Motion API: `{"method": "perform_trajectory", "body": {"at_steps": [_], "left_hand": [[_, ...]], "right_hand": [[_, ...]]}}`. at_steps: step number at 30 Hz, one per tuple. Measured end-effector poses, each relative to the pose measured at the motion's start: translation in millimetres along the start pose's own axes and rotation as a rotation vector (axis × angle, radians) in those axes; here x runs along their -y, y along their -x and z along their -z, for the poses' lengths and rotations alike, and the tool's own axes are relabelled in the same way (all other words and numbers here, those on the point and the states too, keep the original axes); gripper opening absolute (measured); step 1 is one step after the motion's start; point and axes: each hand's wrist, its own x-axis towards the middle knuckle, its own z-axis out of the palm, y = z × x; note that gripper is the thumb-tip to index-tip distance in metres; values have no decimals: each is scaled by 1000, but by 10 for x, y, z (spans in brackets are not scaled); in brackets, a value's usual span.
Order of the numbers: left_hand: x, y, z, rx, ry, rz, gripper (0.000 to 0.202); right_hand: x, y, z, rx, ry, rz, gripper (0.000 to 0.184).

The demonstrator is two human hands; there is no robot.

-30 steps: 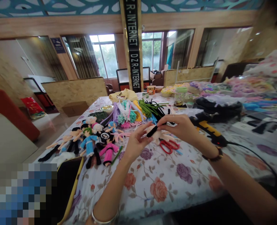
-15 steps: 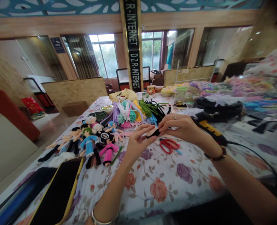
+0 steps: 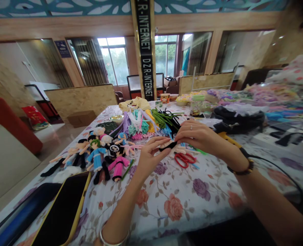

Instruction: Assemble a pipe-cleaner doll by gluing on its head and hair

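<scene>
Between my two hands is a small black-and-cream fuzzy piece (image 3: 168, 146), partly covered by fingers; its exact shape is hard to make out. My left hand (image 3: 151, 153) grips its left side, thumb below and fingers above. On the right end, the fingertips of my right hand (image 3: 196, 136) are pinched together at its black edge. Red-handled scissors (image 3: 184, 160) lie on the table just below my right hand. Several fuzzy dolls, among them one in blue (image 3: 97, 155) and one in pink (image 3: 119, 165), lie left of my left hand.
Bundles of coloured pipe cleaners (image 3: 138, 124) lie beyond my hands. A yellow-and-black corded tool (image 3: 226, 138) is behind my right wrist, its cable running right. A yellow-cased phone (image 3: 61, 208) lies front left on the flowered tablecloth (image 3: 156, 208). A black bag (image 3: 239, 116) and power strip (image 3: 281, 138) are at right.
My right hand has shifted slightly right and up, its fingertips still at the piece. More of the black edge shows, and pale and green bits behind the scissors have come into view.
</scene>
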Motion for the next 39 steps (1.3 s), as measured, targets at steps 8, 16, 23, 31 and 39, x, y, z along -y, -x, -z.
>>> {"method": "perform_trajectory", "body": {"at_steps": [8,16,23,31,39], "left_hand": [[-68,-18,-5,-18,99,81,26],[-22,-10,-7,-40,140,98,23],[-61,-12,-35,-88,146,91,21],[-13,-14,-33,-125,139,68,20],[20,-21,-15,-166,142,116,16]], "right_hand": [[43,-33,-60,-25,-85,-60,17],[77,-52,-93,-15,-108,-47,17],[56,-45,-108,-27,-64,4,19],[48,-54,-179,-74,10,50,21],[76,-70,-246,-106,94,63,24]]}}
